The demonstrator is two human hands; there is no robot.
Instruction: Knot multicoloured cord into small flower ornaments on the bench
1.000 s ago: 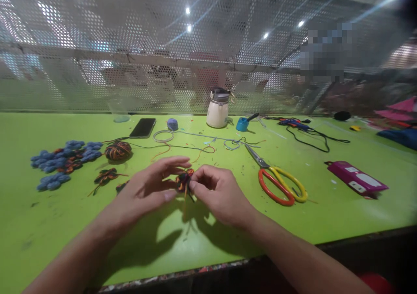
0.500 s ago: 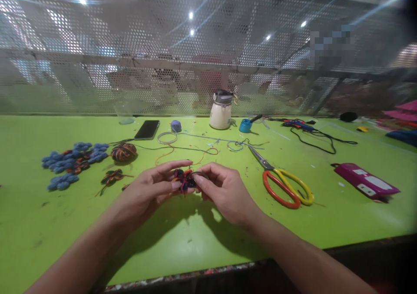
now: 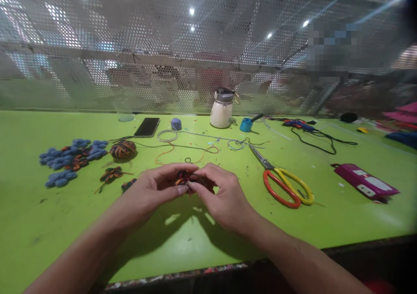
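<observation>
My left hand (image 3: 156,189) and my right hand (image 3: 221,194) meet above the green table (image 3: 202,242), fingertips pinched on a small knot of dark red, orange and black cord (image 3: 183,179). Most of the knot is hidden between the fingers. A thin cord runs from it back toward the multicoloured ball of cord (image 3: 123,149) at the left. Finished blue knotted flowers (image 3: 70,157) and a dark knotted piece (image 3: 111,174) lie left of my hands.
Scissors with red and yellow handles (image 3: 282,185) lie right of my hands. A pink case (image 3: 365,185) sits further right. A phone (image 3: 147,127), a white jar (image 3: 222,109), a blue spool (image 3: 176,123) and a blue cup (image 3: 246,124) stand before the perforated screen.
My hands have closed in together over the cord knot, so it shows less than before. The view shifted slightly; the things on the table have not moved.
</observation>
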